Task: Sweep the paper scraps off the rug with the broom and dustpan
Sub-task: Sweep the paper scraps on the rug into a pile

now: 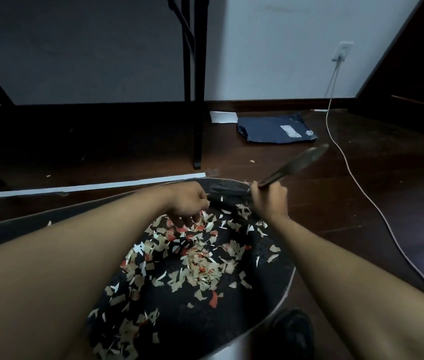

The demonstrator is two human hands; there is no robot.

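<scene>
Your right hand point(269, 201) has its grip clamped round a slim, dark, glossy broom handle point(294, 165) at the far edge of the dark rug point(205, 318). Your left hand point(189, 203) curls its fingers down over the paper scraps point(200, 263); I cannot tell if it pinches any. The scraps, jagged tan, white and red, litter the rug's middle.
</scene>
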